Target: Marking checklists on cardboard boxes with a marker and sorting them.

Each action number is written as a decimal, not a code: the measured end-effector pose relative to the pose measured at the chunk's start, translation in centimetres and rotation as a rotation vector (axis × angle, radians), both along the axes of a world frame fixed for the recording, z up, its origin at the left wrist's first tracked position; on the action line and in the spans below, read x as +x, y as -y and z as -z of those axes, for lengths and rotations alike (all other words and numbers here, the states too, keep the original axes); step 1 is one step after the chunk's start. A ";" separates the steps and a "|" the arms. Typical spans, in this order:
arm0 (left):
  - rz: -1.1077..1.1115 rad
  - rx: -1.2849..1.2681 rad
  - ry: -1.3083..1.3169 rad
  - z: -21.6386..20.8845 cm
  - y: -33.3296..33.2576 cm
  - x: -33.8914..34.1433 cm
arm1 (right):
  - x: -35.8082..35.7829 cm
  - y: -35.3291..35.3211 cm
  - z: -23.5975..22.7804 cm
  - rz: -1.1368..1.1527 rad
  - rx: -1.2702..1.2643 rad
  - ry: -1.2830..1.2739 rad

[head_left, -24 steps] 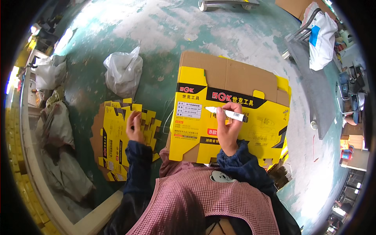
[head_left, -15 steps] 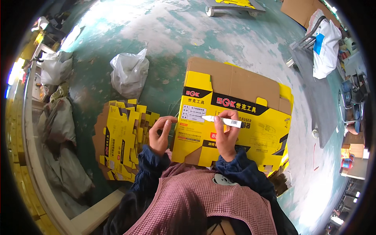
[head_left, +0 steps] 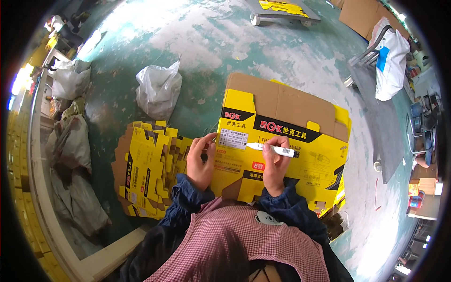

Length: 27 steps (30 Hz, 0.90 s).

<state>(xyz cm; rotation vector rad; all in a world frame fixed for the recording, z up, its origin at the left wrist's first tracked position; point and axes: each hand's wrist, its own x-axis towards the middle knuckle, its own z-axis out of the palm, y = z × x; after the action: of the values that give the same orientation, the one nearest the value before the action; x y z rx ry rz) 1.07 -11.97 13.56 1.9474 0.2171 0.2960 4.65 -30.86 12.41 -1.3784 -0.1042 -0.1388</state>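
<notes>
A flat, unfolded yellow, black and brown carton [head_left: 300, 162] lies before me on top of others. A white printed label [head_left: 230, 139] is on its left part. My right hand [head_left: 276, 164] pinches a white marker pen [head_left: 284, 151] between thumb and fingers, its narrow end pointing left at the label's right edge. Whether that end touches the surface I cannot tell. At the carton's left edge, beside the label, is my left hand [head_left: 202, 162], fingers curved and thumb apart, with the index fingertip at the edge.
To the left lies a fanned pile of similar flat cartons [head_left: 145, 171]. Beyond it a white plastic bag [head_left: 159, 91] sits on the green floor. Grey sacks [head_left: 75, 155] line the wooden frame [head_left: 56, 225]. Far off are a wheeled platform [head_left: 282, 18] and a white sack [head_left: 392, 61].
My left hand has shifted slightly right and up along the carton edge, its fingers closer to the label. The marker has moved slightly right and down in my right hand.
</notes>
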 end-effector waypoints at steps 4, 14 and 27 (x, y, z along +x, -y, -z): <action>0.029 -0.115 -0.049 -0.9 -0.3 0.4 | 0.0 0.0 0.0 0.010 0.035 -0.021; 0.178 -0.664 -0.123 -1.3 0.0 0.1 | -0.8 0.4 -1.4 0.008 0.029 0.001; -0.459 -0.898 0.291 3.6 -14.0 -4.6 | -1.4 -0.6 -3.6 0.015 -0.294 0.495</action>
<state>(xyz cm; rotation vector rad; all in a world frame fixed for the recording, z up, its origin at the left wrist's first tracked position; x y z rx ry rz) -3.54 2.01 9.93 0.9380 0.5056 0.6472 3.28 -30.30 15.98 -1.6136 -0.5445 -0.4918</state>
